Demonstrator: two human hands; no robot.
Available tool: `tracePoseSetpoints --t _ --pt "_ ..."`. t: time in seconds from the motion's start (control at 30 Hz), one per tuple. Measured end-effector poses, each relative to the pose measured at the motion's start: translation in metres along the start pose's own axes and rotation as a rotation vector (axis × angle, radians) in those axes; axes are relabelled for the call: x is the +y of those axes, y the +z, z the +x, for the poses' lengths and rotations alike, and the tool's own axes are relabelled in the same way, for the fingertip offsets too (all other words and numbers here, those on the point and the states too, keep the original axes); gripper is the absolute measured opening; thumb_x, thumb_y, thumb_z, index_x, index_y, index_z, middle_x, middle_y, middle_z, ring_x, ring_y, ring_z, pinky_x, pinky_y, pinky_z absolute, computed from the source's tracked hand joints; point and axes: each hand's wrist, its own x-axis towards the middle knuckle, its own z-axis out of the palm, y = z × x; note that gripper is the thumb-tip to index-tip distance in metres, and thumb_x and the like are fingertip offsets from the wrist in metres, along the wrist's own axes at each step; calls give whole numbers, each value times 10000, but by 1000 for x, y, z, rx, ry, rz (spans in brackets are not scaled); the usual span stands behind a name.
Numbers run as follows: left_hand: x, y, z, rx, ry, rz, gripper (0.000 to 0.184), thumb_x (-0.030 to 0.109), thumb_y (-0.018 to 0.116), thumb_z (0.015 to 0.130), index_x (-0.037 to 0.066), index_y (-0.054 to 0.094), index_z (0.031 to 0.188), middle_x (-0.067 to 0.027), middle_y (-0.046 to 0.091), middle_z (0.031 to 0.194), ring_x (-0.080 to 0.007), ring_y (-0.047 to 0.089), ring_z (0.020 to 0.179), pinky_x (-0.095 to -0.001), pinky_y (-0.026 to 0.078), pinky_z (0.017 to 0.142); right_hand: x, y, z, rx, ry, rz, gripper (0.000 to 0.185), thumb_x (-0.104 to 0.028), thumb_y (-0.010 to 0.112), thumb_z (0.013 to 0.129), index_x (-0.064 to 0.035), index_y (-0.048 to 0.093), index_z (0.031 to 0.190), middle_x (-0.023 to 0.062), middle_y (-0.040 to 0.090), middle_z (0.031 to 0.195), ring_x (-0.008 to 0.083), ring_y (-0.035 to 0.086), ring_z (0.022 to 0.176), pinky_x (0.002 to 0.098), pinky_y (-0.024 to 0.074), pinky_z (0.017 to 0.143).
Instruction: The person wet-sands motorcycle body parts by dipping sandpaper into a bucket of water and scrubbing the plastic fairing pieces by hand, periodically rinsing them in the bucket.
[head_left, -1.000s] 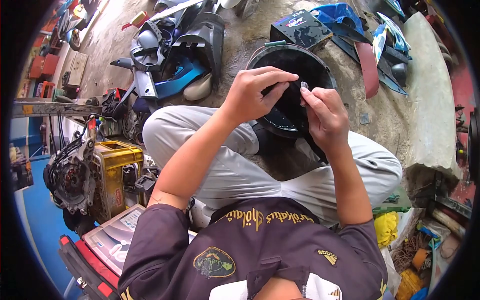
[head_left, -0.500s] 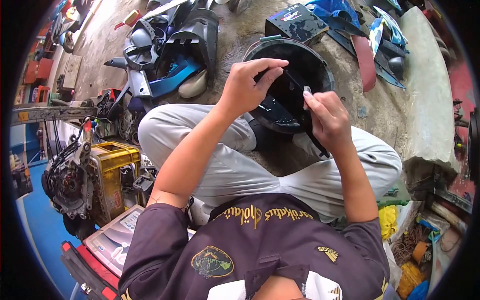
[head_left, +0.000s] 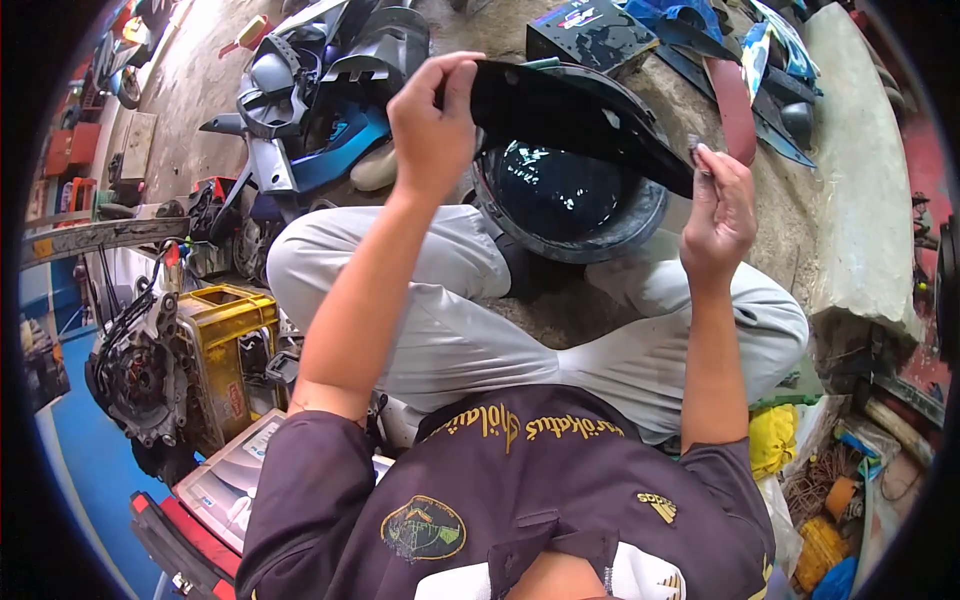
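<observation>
My left hand (head_left: 432,125) is closed on the upper left end of a long, curved, black plastic panel (head_left: 575,105), thumb and fingers pinching its edge. The panel is raised over a black bucket (head_left: 490,205) of dark water (head_left: 565,190), which stands on the floor between my legs. Fingers bent, my right hand (head_left: 718,205) is beside the panel's right end. A small grey piece (head_left: 694,148) is pinched at its fingertips; its kind is too small to make out. Whether the right hand also touches the panel, I cannot tell.
A black patterned box (head_left: 590,38) stands behind the bucket. Motorcycle fairing parts (head_left: 340,140) lie at the left, and blue and red panels (head_left: 730,105) at the right. Beside my left knee are a yellow crate (head_left: 225,310) and an engine (head_left: 140,360). A concrete ledge (head_left: 860,180) runs along the right.
My left hand has moved up and left, lifting the panel and tilting its broad face into view. My right hand has shifted right and slightly up, with the grey piece. More water shows in the bucket.
</observation>
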Motion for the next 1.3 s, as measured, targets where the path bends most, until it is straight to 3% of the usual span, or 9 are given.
tracePoseSetpoints --t 0.3,0.53,0.7,0.83,1.0,1.1,1.2,1.23,1.3 --pt "43 33 -79 153 -238 -92 205 160 604 1080 -5 677 1177 -79 698 1061 -115 616 955 -282 510 833 29 3 -11 124 101 -94 163 -11 644 1011 10 716 1156 127 706 1124 209 689 1057 321 574 904" --pt "7 73 -148 32 -254 19 216 98 657 1020 -7 597 1200 -83 608 1080 -134 597 889 -287 514 747 38 28 -22 113 564 372 137 -73 623 1042 30 679 1112 87 721 1002 140 721 880 305 638 795" --pt "7 82 -150 -199 -356 -188 326 -11 664 952 6 583 1267 -38 580 915 -98 576 826 -243 505 755 54 45 -30 -53 569 325 108 -74 656 1020 3 685 1089 48 726 947 78 693 847 249 581 740" --pt "-4 98 -165 -319 -335 -244 501 -52 660 931 28 593 1421 -56 530 1147 -117 569 1025 -227 507 859 57 40 -26 -181 593 178 100 -42 677 987 -17 693 1083 24 726 936 37 667 840 220 529 724" --pt "-13 129 -167 -308 -320 -320 366 181 668 988 93 671 1343 -185 458 1552 -296 521 1358 -414 446 1099 53 2 7 -315 464 109 136 -29 657 983 -17 694 1113 40 752 994 81 695 877 248 539 808" --pt "-42 170 -146 -262 -533 -460 415 297 664 1013 95 647 1375 -180 568 1388 -281 591 1216 -377 469 1038 66 -21 16 -424 488 45 152 -27 651 983 -25 697 1128 46 756 1004 92 705 896 256 542 836" --pt "-76 201 -103 -375 -650 -442 711 473 734 954 111 508 1522 -204 589 1280 -273 605 1138 -381 496 996 84 -27 14 -419 556 80 164 -25 650 980 -26 697 1137 56 758 998 97 707 903 264 547 845" --pt "-93 203 -88 -581 -622 -474 822 493 760 928 77 438 1559 -222 569 1369 -302 588 1228 -396 461 1074 87 -24 10 -409 560 90 167 -24 652 979 -25 698 1140 60 758 997 99 708 905 268 551 843" --pt "-91 207 -76 -580 -546 -630 965 501 814 871 21 382 1587 -233 520 1482 -312 539 1340 -400 397 1155 85 -19 4 -424 554 104 170 -24 657 976 -23 701 1141 70 759 1002 107 711 909 278 560 835"
